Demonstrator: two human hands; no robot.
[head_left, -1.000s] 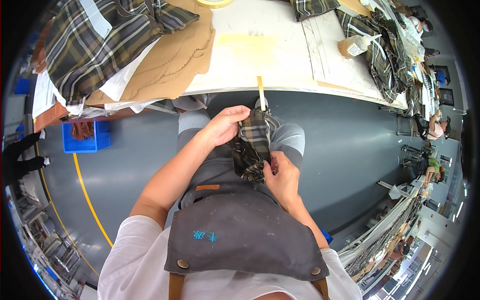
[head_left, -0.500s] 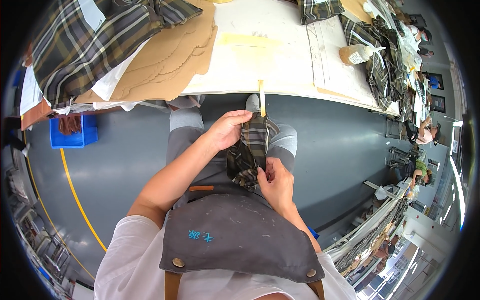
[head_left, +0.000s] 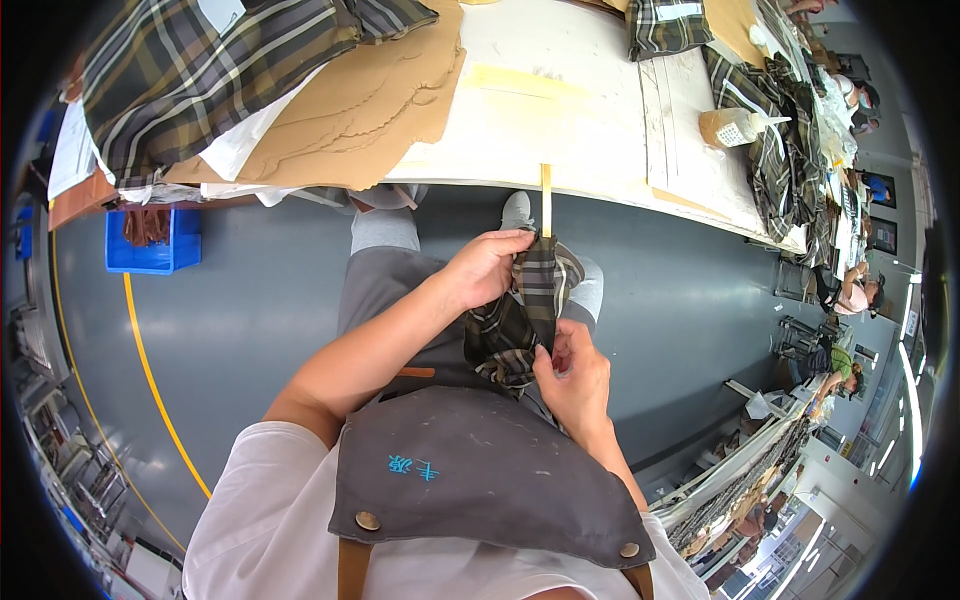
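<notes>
A dark plaid fabric piece [head_left: 540,280] hangs over my lap, below the front edge of the table. At its upper end my left hand [head_left: 487,266] pinches the cloth, close to a narrow yellowish strip [head_left: 546,200] that comes down from the table edge to the fabric. Lower on the right side, my right hand [head_left: 575,375] closes thumb and fingers on the fabric's edge. The lower part of the cloth is bunched in dark folds between my hands and the grey apron [head_left: 480,470].
The white table [head_left: 530,130] carries brown paper sheets [head_left: 370,110], a large plaid stack [head_left: 200,90] at left and a glue bottle [head_left: 735,128] at right, beside more plaid cloth [head_left: 770,190]. A blue bin [head_left: 160,255] stands on the floor at left. Other people work far right.
The view has shifted slightly, so table, hands and cloth appear a little farther right. Both hands keep their hold on the plaid fabric, with little visible change in its shape.
</notes>
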